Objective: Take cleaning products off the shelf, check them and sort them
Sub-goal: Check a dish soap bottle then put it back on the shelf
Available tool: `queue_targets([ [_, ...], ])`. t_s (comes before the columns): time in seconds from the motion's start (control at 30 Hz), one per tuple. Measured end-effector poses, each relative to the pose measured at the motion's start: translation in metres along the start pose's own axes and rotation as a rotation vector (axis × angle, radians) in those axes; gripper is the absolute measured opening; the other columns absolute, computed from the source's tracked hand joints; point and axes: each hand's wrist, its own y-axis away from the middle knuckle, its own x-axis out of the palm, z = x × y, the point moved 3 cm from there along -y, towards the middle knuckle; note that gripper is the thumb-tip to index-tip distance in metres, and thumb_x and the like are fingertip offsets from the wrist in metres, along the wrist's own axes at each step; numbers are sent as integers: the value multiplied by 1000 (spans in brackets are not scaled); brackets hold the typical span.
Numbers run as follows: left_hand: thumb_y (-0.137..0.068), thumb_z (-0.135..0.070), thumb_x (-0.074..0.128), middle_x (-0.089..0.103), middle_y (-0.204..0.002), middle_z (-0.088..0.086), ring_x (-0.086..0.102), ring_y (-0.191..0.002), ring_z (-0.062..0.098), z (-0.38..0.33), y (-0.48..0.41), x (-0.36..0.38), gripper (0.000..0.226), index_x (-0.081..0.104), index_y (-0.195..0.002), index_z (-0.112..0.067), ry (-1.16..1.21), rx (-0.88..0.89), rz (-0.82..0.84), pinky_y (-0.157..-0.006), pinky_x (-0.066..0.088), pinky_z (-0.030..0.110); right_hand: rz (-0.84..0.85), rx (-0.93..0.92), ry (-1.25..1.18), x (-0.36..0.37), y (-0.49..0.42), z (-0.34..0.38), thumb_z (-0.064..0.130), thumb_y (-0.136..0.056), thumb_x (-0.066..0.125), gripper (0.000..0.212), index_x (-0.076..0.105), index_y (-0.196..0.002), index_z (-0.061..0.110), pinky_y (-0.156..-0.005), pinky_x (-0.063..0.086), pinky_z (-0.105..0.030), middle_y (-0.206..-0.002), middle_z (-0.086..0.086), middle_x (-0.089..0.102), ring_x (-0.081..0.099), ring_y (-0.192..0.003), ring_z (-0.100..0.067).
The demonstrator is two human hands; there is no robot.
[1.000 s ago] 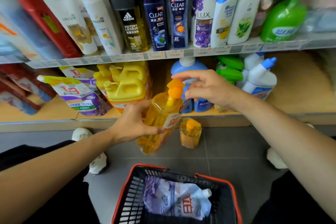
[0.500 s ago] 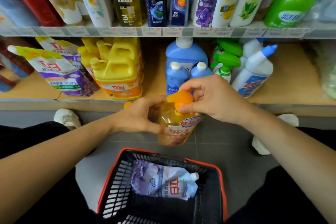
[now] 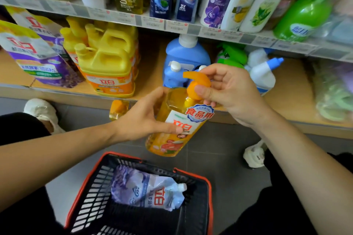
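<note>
Clear orange pump bottle of dish liquid [image 3: 174, 126] held tilted above floor, over black plastic basket w/ orange rim [image 3: 210, 192]. Left hand [image 3: 145, 118] grip clamped on body; right hand [image 3: 227, 89] grip pinching orange pump head [image 3: 197, 84]. Lavender refill pouch [image 3: 147, 189] lies in basket.

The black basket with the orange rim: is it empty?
No. The black basket with the orange rim holds a white and purple refill pouch lying inside.

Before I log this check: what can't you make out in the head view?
- Price tags on the shelf edge: too blurred.
- Pump bottle: left hand covers its side; right hand fingers hide the pump collar.
- Basket: near end cut off.
- Small orange bottle: mostly behind the left hand.
</note>
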Motion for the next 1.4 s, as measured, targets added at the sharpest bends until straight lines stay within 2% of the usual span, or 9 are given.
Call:
queue_targets([
  [0.3, -73, 3, 81, 73, -121, 17, 72, -109, 29, -11, 0, -5, 58, 60, -127, -4, 128, -135, 233, -86, 58, 34, 292, 196, -344, 2, -9, -16, 22, -83, 72, 24, 74, -107, 24, -46, 36, -11, -116, -11, 73, 43, -52, -1],
  [0.5, -71, -2, 87, 77, -112, 11, 75, -103, 26, -17, 3, -4, 49, 73, -113, -22, 92, -74, 144, -81, 60, 31, 156, 116, -210, 1, -10, -13, 21, -76, 78, 31, 74, -107, 17, -46, 41, -16, -105, -16, 75, 56, -66, -23],
  [0.6, -65, -15, 94, 79, -107, -1, 76, -99, 18, -21, 5, -4, 50, 73, -110, -27, -73, -30, 27, -81, 62, 31, 59, 75, -43, -3, -10, -11, 12, -78, 78, 35, 70, -112, 11, -59, 53, -29, -102, -17, 76, 66, -83, -37],
  [0.77, -50, -72, 83, 78, -100, -12, 74, -92, 9, -26, 11, -3, 82, 70, -122, -34, -669, -24, -274, -81, 59, 41, -103, 50, 176, 2, -8, -18, 12, -78, 83, 31, 72, -107, 10, -67, 58, -30, -89, -4, 77, 72, -74, -11],
  [0.87, -47, -87, 67, 79, -93, -1, 73, -84, 21, -29, 13, -2, 101, 66, -131, -31, -976, -53, -386, -73, 57, 41, -152, 18, 296, 8, -8, -23, 26, -79, 80, 21, 69, -96, 21, -59, 58, -34, -81, 6, 71, 71, -63, -16],
  [1.0, -50, -81, 69, 77, -81, 12, 72, -75, 39, -33, 14, 0, 96, 69, -127, -23, -1126, 58, -460, -61, 56, 41, -186, 16, 318, 16, -6, -32, 30, -86, 74, 15, 64, -94, 21, -46, 48, -26, -68, 2, 64, 66, -49, -18],
  [1.13, -51, -83, 68, 76, -78, 13, 71, -71, 38, -35, 13, -4, 98, 70, -127, -21, -1149, 58, -440, -58, 56, 42, 16, 7, 221, 10, -9, -32, 14, -90, 71, 13, 64, -100, 11, -49, 49, -30, -71, 9, 66, 64, -53, -16],
  [1.3, -47, -84, 68, 77, -81, 11, 72, -72, 35, -37, 12, -1, 103, 71, -127, -20, -1146, 44, -400, -61, 57, 39, 267, 49, 134, -4, -13, -26, 4, -91, 69, 13, 66, -100, 12, -52, 51, -30, -112, -8, 72, 65, -59, -18],
  [1.4, -46, -83, 70, 78, -83, 8, 72, -75, 31, -36, 13, 0, 100, 71, -126, -23, -1140, 22, -397, -63, 56, 38, 269, 30, 161, -6, -15, -26, 4, -90, 71, 15, 67, -104, 4, -51, 51, -26, -94, 1, 74, 66, -58, -18],
])
